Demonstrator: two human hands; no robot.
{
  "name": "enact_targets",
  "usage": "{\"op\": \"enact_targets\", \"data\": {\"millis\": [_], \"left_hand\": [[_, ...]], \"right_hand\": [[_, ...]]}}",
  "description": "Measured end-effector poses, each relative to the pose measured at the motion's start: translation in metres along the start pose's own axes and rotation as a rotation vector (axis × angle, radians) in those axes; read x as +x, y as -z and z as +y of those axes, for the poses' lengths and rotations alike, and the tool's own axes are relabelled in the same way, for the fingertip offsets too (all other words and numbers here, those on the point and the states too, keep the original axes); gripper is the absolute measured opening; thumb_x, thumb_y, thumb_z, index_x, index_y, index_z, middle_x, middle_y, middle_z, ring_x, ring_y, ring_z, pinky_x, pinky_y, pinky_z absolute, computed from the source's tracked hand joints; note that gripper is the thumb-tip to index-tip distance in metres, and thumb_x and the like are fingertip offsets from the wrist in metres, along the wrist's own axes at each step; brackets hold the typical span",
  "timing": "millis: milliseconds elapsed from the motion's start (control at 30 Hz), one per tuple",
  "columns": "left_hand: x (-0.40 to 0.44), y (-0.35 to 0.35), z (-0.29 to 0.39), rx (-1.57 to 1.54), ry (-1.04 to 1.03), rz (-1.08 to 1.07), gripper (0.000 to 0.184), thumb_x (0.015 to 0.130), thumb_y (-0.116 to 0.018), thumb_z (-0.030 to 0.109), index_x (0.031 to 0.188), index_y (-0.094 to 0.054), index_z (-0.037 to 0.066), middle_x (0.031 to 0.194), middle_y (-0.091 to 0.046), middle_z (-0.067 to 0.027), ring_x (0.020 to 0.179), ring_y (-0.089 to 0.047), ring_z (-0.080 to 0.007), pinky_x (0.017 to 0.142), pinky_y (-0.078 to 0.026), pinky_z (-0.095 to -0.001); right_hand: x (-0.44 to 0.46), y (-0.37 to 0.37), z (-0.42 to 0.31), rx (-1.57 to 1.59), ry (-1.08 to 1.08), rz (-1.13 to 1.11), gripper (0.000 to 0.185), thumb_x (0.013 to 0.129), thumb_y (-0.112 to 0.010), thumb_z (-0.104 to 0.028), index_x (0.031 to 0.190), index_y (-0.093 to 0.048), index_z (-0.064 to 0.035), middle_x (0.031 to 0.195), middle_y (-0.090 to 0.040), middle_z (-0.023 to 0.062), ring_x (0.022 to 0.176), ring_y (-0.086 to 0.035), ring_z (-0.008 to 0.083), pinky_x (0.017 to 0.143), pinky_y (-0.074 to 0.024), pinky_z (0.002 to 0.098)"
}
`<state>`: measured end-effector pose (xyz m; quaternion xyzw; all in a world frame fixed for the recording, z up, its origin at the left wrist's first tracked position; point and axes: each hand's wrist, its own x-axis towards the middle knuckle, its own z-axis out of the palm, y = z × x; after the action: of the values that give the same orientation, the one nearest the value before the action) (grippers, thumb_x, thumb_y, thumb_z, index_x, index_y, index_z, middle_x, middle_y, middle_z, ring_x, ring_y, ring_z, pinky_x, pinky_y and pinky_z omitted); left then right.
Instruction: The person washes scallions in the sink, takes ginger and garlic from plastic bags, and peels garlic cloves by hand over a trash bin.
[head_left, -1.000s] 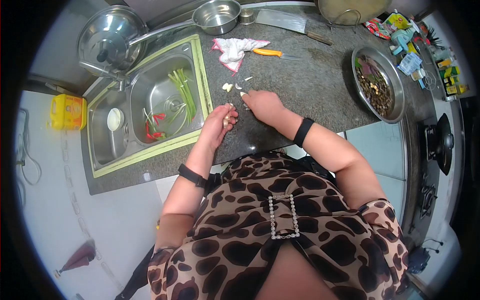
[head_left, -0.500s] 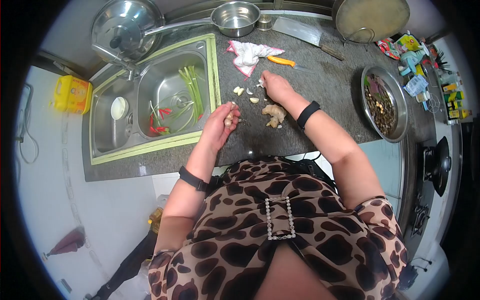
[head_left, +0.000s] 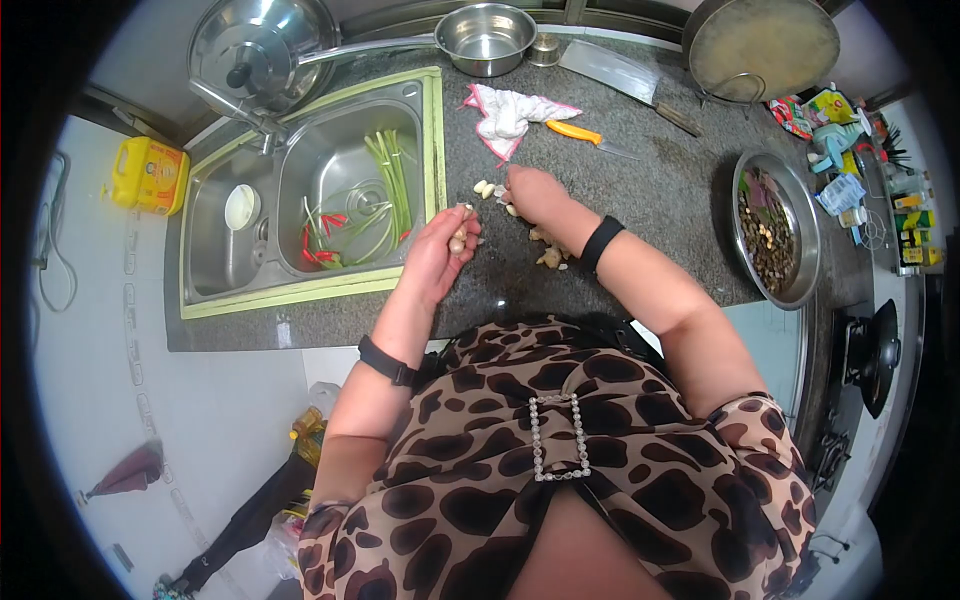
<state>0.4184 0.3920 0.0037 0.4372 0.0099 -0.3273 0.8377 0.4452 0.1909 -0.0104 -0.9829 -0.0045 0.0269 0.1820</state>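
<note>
My left hand (head_left: 432, 258) is closed around several unpeeled garlic cloves (head_left: 457, 243) just right of the sink's edge. My right hand (head_left: 538, 194) has its fingers pinched together low over the counter; what lies in the pinch, if anything, is hidden. Peeled garlic cloves (head_left: 484, 188) and bits of skin lie by its fingertips. Under the right wrist, a piece of ginger (head_left: 549, 258) is partly covered. Beyond the hands are a crumpled white cloth with a pink edge (head_left: 510, 118) and a small knife with an orange handle (head_left: 574, 131).
Left is a double sink (head_left: 432, 150) with spring onions (head_left: 388, 185), red chillies (head_left: 322, 257) and a white bowl (head_left: 241, 207). At the back are a steel pan (head_left: 485, 65), a cleaver (head_left: 610, 66) and a wok (head_left: 765, 50). A basin (head_left: 812, 240) of snail-like shells stands right.
My right hand has moved left and nearer to me, down toward the peeled cloves, and now covers more of the ginger. My left hand stays in place, still holding the garlic.
</note>
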Motion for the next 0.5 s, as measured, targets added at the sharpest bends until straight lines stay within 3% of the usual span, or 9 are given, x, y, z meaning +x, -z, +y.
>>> {"op": "enact_targets", "data": {"millis": [167, 333, 367, 500], "left_hand": [[-0.002, -0.002, 0.000, 0.007, 0.002, -0.008, 0.022, 0.092, -0.049, 0.023, 0.096, -0.055, 0.002, 0.077, -0.057, -0.0039, 0.063, -0.051, -0.0103, 0.049, -0.039, -0.0196], [-0.007, 0.001, 0.004, -0.020, 0.011, -0.007, 0.022, 0.092, -0.049, 0.023, 0.097, -0.054, 0.002, 0.078, -0.057, -0.0038, 0.063, -0.051, -0.0103, 0.049, -0.039, -0.0196], [-0.008, 0.000, 0.005, -0.012, 0.010, -0.008, 0.021, 0.092, -0.050, 0.023, 0.096, -0.055, 0.003, 0.078, -0.057, -0.0040, 0.064, -0.051, -0.0105, 0.050, -0.039, -0.0203], [-0.005, -0.004, 0.001, 0.004, 0.013, -0.051, 0.022, 0.093, -0.049, 0.023, 0.097, -0.054, 0.002, 0.079, -0.057, -0.0038, 0.063, -0.051, -0.0103, 0.049, -0.040, -0.0195]], "right_hand": [[0.001, 0.004, -0.003, -0.076, 0.010, -0.003, 0.014, 0.079, -0.051, -0.008, 0.090, -0.058, -0.0023, 0.093, -0.062, 0.0209, 0.091, -0.059, 0.0366, 0.077, -0.0475, 0.0449], [0.001, 0.023, 0.034, -0.011, 0.102, 0.052, 0.014, 0.080, -0.056, -0.011, 0.087, -0.052, -0.0004, 0.087, -0.060, 0.0214, 0.088, -0.057, 0.0374, 0.074, -0.0458, 0.0432], [-0.002, 0.028, 0.041, -0.027, 0.206, 0.002, 0.012, 0.080, -0.055, -0.010, 0.086, -0.052, -0.0008, 0.087, -0.059, 0.0205, 0.088, -0.057, 0.0366, 0.074, -0.0452, 0.0423], [-0.027, 0.034, 0.039, 0.028, 0.119, -0.130, 0.011, 0.080, -0.056, -0.010, 0.087, -0.052, -0.0016, 0.088, -0.059, 0.0195, 0.087, -0.057, 0.0366, 0.074, -0.0452, 0.0422]]}}
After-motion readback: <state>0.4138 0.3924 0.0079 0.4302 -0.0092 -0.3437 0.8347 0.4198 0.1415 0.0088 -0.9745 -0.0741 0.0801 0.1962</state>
